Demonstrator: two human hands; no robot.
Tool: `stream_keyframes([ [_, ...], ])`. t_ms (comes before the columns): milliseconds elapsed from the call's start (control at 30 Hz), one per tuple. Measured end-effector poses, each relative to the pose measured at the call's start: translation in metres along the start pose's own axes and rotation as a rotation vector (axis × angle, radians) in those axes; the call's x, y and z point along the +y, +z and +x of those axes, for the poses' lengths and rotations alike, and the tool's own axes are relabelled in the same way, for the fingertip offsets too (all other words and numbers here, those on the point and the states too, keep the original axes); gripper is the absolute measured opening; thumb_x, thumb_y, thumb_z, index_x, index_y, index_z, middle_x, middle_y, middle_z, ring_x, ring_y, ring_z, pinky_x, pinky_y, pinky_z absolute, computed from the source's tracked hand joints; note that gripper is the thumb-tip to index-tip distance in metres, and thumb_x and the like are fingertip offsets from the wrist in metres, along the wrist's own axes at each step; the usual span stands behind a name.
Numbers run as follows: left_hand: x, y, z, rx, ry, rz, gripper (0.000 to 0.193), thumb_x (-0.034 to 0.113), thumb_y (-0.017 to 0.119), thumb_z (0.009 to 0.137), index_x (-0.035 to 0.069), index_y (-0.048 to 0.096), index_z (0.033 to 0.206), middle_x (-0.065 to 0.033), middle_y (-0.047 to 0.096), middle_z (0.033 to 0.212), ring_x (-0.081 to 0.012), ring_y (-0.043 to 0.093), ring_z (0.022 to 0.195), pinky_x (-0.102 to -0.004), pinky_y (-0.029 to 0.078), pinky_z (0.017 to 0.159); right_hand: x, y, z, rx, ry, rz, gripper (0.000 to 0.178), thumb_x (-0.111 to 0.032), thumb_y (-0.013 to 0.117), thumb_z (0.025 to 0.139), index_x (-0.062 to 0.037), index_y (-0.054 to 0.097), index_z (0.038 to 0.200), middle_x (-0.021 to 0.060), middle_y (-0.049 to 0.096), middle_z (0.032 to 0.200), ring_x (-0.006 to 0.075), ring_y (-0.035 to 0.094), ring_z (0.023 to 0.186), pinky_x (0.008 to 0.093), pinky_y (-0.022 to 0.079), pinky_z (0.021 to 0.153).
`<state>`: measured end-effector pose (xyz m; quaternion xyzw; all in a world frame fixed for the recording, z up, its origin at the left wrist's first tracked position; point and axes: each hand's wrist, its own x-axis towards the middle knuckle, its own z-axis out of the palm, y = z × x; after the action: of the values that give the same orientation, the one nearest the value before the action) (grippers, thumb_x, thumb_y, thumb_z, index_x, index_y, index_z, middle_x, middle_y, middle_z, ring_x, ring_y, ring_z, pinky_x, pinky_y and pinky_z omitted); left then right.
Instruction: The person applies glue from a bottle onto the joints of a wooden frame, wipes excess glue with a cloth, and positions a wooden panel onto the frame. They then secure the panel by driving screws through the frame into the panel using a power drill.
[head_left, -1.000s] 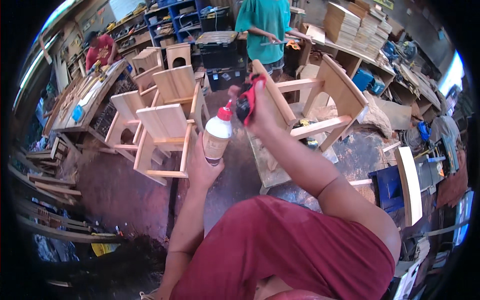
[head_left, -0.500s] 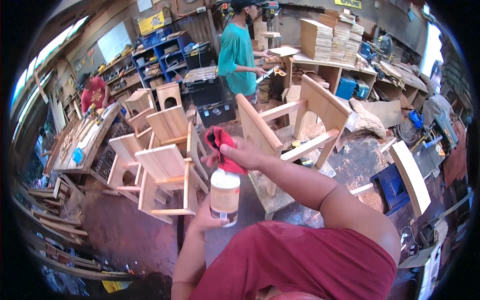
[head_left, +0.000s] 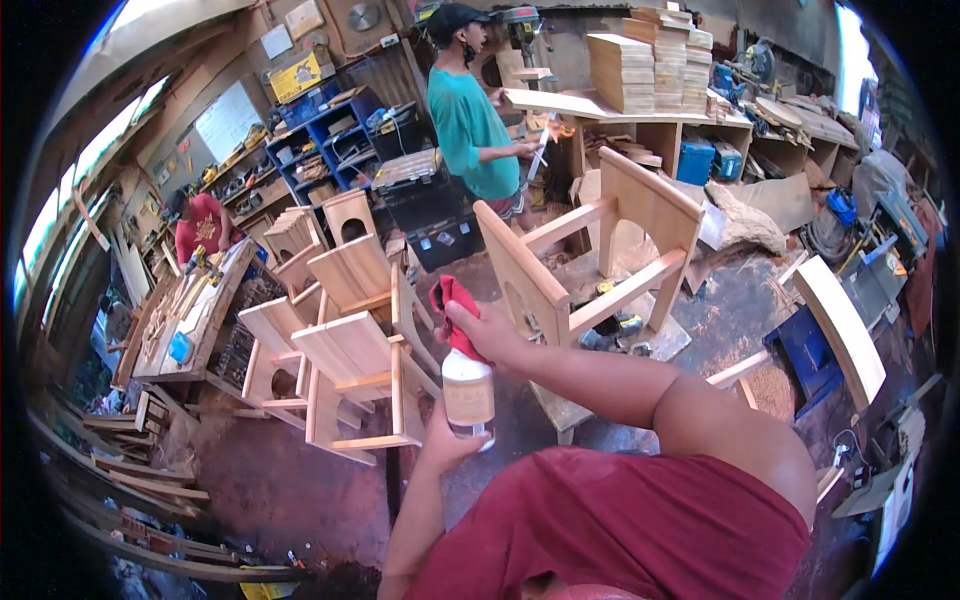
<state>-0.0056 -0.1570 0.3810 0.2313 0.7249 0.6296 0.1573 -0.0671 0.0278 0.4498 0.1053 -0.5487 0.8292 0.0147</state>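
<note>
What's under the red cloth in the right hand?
Below the red cloth, the white bottle shows its shoulder and labelled body, gripped low by the left hand. Its top is hidden by the cloth and right hand.

Left fisheye on person's head, facing forward and down; forearms (head_left: 605, 376) near, stacked boards (head_left: 622, 78) far.

One bare left hand (head_left: 452, 442) and one bare right hand (head_left: 482, 329) make two. There are one white labelled plastic bottle (head_left: 469, 396), one red cloth (head_left: 461, 339), one pale wooden frame with arched cutouts (head_left: 645, 205), at least four pale wooden chairs (head_left: 348, 355) and two blue boxes (head_left: 696, 161).
</note>
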Motion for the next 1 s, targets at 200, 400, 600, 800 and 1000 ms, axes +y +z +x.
stream_keyframes([
  [200, 0.023, 0.013, 0.006, 0.419, 0.095, 0.771, 0.094, 0.016, 0.075, 0.062, 0.007, 0.025, 0.141, -0.0232, 0.048, 0.127, -0.0404, 0.048, 0.116, -0.0459, 0.042, 0.094, 0.012, 0.005, 0.010, 0.374, 0.029, 0.156, 0.050, -0.052, 0.042, 0.095, -0.0037, 0.053, 0.105, 0.0087, 0.060, 0.081, 0.0185, 0.061, 0.071, 0.0310, 0.051, 0.064],
  [400, 0.036, 0.010, 0.008, 0.521, 0.167, 0.631, 0.093, 0.016, 0.076, 0.061, 0.005, 0.028, 0.139, -0.0226, 0.050, 0.125, -0.0400, 0.050, 0.115, -0.0441, 0.043, 0.095, -0.023, -0.011, 0.016, 0.159, 0.126, 0.629, 0.056, -0.058, 0.042, 0.091, -0.0105, 0.045, 0.119, 0.0123, 0.057, 0.093, 0.0253, 0.061, 0.091, 0.0408, 0.051, 0.078],
  [600, 0.011, 0.001, 0.008, 0.376, 0.162, 0.426, 0.095, 0.016, 0.077, 0.057, 0.001, 0.029, 0.138, -0.0190, 0.049, 0.125, -0.0328, 0.052, 0.114, -0.0396, 0.042, 0.097, -0.036, 0.009, -0.008, -0.116, -0.205, -0.407, 0.043, -0.038, 0.059, 0.091, -0.0060, 0.052, 0.118, 0.0068, 0.063, 0.101, 0.0139, 0.061, 0.092, 0.0316, 0.049, 0.083],
  [800, 0.008, -0.004, -0.012, 0.028, 0.098, -0.083, 0.092, 0.021, 0.080, 0.056, 0.002, 0.034, 0.134, -0.0112, 0.054, 0.119, -0.0220, 0.057, 0.108, -0.0371, 0.046, 0.093, -0.035, -0.008, -0.006, -0.445, 0.084, 0.057, 0.047, -0.036, 0.059, 0.091, -0.0018, 0.050, 0.121, 0.0114, 0.063, 0.112, 0.0140, 0.059, 0.103, 0.0284, 0.046, 0.090],
  [1000, 0.014, 0.007, -0.012, -0.459, 0.009, -0.627, 0.082, 0.019, 0.079, 0.058, -0.001, 0.041, 0.128, -0.0099, 0.059, 0.111, -0.0200, 0.060, 0.102, -0.0344, 0.047, 0.090, -0.030, 0.002, -0.005, -0.596, 0.110, 0.294, 0.052, -0.046, 0.051, 0.093, -0.0039, 0.047, 0.124, 0.0113, 0.065, 0.106, 0.0129, 0.061, 0.090, 0.0260, 0.050, 0.072],
])
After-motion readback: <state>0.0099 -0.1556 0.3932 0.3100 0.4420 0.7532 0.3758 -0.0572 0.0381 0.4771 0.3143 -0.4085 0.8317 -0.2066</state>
